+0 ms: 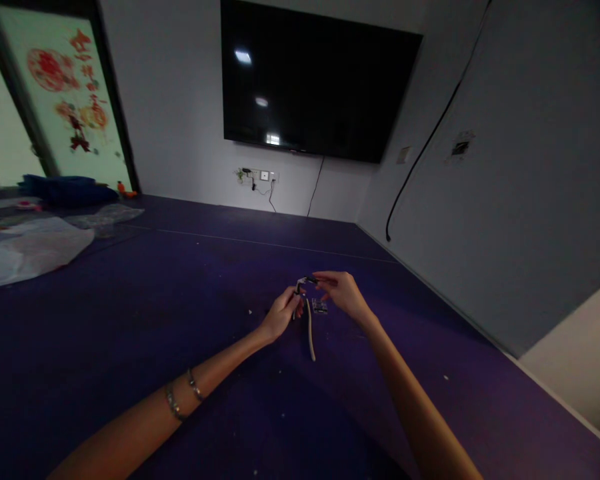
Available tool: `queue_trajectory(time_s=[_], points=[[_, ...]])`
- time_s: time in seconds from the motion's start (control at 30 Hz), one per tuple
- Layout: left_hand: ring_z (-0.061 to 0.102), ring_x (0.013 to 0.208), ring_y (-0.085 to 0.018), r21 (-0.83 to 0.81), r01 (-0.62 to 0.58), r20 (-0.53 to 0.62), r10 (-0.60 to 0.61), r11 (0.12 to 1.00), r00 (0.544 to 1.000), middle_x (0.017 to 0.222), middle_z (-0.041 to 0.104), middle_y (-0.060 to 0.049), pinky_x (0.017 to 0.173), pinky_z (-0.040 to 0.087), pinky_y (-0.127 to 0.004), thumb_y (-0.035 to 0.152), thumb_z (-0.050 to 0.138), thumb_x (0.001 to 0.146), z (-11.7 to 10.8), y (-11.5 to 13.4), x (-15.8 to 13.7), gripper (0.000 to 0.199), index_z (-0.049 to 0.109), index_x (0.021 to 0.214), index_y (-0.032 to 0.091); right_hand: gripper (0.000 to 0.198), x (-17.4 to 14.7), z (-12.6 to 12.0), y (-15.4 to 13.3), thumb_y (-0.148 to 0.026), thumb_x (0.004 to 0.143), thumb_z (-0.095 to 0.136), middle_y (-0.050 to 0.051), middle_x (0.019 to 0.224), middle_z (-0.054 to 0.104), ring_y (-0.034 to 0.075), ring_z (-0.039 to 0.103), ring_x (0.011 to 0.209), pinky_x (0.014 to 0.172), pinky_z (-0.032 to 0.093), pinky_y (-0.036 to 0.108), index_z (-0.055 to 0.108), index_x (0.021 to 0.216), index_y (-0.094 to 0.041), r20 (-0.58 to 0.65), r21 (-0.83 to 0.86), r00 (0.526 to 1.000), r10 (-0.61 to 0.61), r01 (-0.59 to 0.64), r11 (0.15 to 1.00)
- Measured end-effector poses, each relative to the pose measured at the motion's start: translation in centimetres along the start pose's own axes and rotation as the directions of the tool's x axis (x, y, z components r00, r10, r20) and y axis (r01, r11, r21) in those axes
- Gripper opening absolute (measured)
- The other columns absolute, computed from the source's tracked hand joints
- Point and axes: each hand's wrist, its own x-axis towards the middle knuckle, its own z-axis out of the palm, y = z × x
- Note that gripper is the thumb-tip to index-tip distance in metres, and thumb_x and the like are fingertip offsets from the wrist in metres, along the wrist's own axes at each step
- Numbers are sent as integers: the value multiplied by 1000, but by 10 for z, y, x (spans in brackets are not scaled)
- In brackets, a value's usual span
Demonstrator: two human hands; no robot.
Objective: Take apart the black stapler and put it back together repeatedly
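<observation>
My left hand (283, 312) is closed, with its thumb and fingers pinching a small dark and silvery piece (300, 285) whose kind I cannot make out. From the right, my right hand (345, 292) pinches a small dark end (310, 279) that meets the silvery part; whether they are one thing or two does not show. Just under the hands, a thin beige stick-like strip (311, 337) lies on the purple surface (220, 400). Beside its upper end is a small dark patterned square (320, 307), partly below my right fingers. Two bracelets (173, 401) circle my left forearm.
Crumpled clear plastic (35, 253) and a dark blue cloth bundle (67, 190) lie at the far left. A large black television (315, 80) hangs on the back wall above sockets (264, 176) with cables. A black cable (427, 143) runs down the right wall. Small white specks dot the surface.
</observation>
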Motion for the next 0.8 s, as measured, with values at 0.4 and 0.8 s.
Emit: queue_trajectory(time_s=[0.4, 0.8], points=[[58, 61, -11, 92, -11, 2, 11, 996, 1000, 73, 60, 0, 57, 43, -24, 33, 57, 78, 4, -3, -3, 21, 47, 84, 16, 27, -5, -4, -20, -13, 75, 52, 7, 90, 70, 15, 65, 74, 63, 52, 25, 69, 96, -17, 45, -108, 988, -149, 153, 982], [59, 59, -11, 79, 7, -1, -7, 997, 1000, 68, 60, 1, 54, 43, -23, 32, 61, 76, 6, 1, -4, 21, 47, 81, 16, 29, -9, -4, -27, -11, 75, 51, 7, 93, 70, 16, 65, 82, 75, 50, 28, 68, 99, -18, 90, -169, 966, -242, 255, 952]])
